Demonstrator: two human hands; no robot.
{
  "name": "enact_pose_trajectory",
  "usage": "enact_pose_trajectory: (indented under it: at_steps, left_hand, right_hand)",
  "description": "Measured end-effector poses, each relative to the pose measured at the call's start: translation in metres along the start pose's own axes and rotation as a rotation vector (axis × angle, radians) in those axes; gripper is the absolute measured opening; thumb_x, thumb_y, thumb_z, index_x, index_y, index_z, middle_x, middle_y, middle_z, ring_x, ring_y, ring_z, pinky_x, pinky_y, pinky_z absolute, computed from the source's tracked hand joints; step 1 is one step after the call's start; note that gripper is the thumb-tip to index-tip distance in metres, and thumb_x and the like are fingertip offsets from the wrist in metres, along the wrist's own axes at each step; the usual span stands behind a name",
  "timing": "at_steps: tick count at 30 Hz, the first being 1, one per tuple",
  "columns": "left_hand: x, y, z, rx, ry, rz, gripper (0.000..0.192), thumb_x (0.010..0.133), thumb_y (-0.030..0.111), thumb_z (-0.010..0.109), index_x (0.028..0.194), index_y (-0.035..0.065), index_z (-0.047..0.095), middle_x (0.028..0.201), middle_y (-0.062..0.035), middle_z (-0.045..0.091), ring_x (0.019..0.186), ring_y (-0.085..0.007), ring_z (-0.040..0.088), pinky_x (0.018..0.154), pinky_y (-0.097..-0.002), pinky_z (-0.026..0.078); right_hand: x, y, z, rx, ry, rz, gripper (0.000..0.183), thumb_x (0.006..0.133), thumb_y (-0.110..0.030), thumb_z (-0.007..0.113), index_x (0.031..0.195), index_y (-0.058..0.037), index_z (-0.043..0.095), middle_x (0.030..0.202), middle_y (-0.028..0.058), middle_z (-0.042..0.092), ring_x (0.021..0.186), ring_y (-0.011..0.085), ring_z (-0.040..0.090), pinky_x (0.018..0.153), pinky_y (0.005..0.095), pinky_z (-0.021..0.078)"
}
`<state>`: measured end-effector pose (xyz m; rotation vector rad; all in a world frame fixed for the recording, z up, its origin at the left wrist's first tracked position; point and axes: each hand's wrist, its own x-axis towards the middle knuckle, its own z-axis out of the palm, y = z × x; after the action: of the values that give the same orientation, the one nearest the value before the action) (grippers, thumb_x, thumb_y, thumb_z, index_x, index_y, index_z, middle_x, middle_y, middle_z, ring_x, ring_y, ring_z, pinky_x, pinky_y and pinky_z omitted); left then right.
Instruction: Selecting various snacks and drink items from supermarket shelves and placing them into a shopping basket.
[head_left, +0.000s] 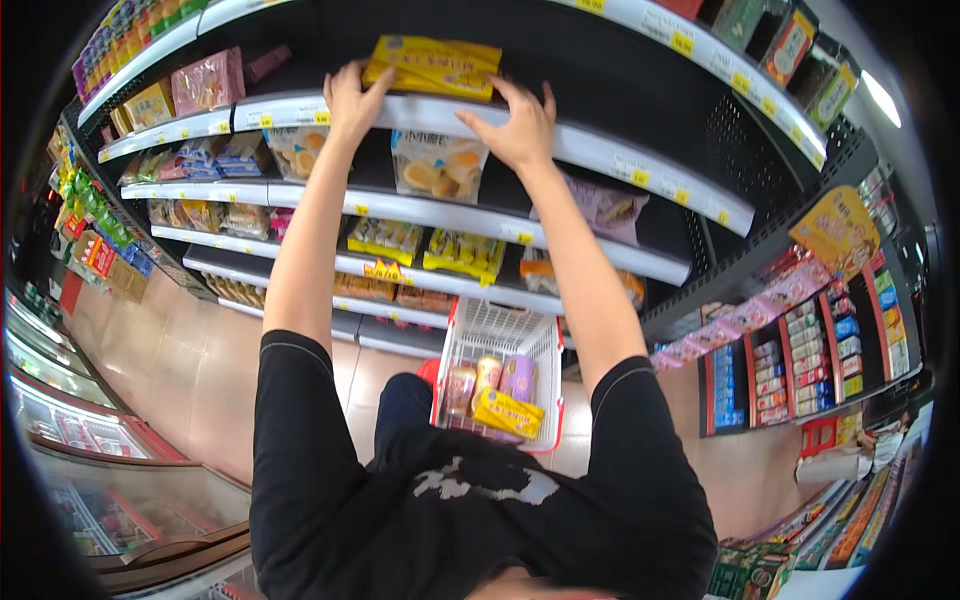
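Flat yellow snack boxes (442, 66) lie overlapping at the front edge of a dark upper shelf. My left hand (355, 97) touches their left end, its thumb over the front. At their right end is my right hand (517, 120), fingers spread, with the index fingertip at the box corner; whether it grips cannot be told. Below, in front of my body, a white plastic basket (551, 375) with a red rim holds a similar yellow box (508, 412), a purple package (518, 377) and several jar-like containers (461, 390).
White price rails (600, 154) edge the shelves. Under the boxes stands a bag of round snacks (440, 166); a purple bag (600, 210) lies to its right. A glass-topped freezer (142, 502) is at lower left. Hanging pink packets (750, 307) and a canned-goods shelf (802, 360) are at right.
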<state>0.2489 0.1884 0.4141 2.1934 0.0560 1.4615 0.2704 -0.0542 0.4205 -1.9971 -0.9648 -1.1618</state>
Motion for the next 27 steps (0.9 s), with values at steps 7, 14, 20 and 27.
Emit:
enact_pose_trajectory:
  at_steps: [7, 14, 20, 27]
  left_hand:
    - [-0.037, 0.09, -0.007, -0.681, -0.014, -0.057, 0.039, 0.083, 0.018, 0.057, 0.115, 0.0003, 0.044, 0.099, -0.0086, 0.056, 0.089, -0.0102, 0.052, 0.078, -0.0219, 0.04]
    - [-0.235, 0.14, 0.007, -0.792, -0.306, -0.482, 0.039, 0.08, 0.005, 0.057, 0.113, -0.0001, 0.038, 0.103, -0.0081, 0.048, 0.097, -0.0128, 0.048, 0.079, -0.0259, 0.043]
    - [-0.435, 0.122, 0.03, -0.7, -0.81, -0.833, 0.036, 0.076, 0.01, 0.063, 0.104, 0.0011, 0.043, 0.093, -0.0099, 0.054, 0.08, -0.0165, 0.055, 0.069, -0.0267, 0.045]
    - [-0.511, 0.091, 0.003, 0.157, -1.229, -0.255, 0.049, 0.063, 0.014, 0.068, 0.11, 0.012, 0.052, 0.119, -0.0172, 0.039, 0.108, -0.0281, 0.041, 0.086, -0.0339, 0.036]
  right_hand:
    - [-0.021, -0.006, -0.057, 0.799, -0.077, 0.175, 0.063, 0.081, -0.014, 0.057, 0.132, -0.0047, 0.023, 0.138, 0.0133, 0.021, 0.126, 0.0291, 0.024, 0.104, 0.0376, 0.0212]
    - [-0.184, -0.003, -0.121, 0.824, 0.102, 0.838, 0.03, 0.078, 0.002, 0.055, 0.108, 0.0008, 0.052, 0.112, 0.0073, 0.045, 0.102, 0.0145, 0.048, 0.085, 0.0249, 0.0406]
    - [-0.43, 0.006, -0.126, 0.737, 0.06, 1.523, 0.04, 0.08, 0.002, 0.052, 0.119, -0.0006, 0.044, 0.115, 0.0098, 0.049, 0.106, 0.0179, 0.047, 0.088, 0.0293, 0.0395]
    - [-0.593, -0.007, -0.123, 0.646, 0.114, 1.899, 0.031, 0.077, 0.002, 0.056, 0.107, -0.0067, 0.053, 0.104, 0.0074, 0.053, 0.097, 0.0209, 0.052, 0.08, 0.0306, 0.0459]
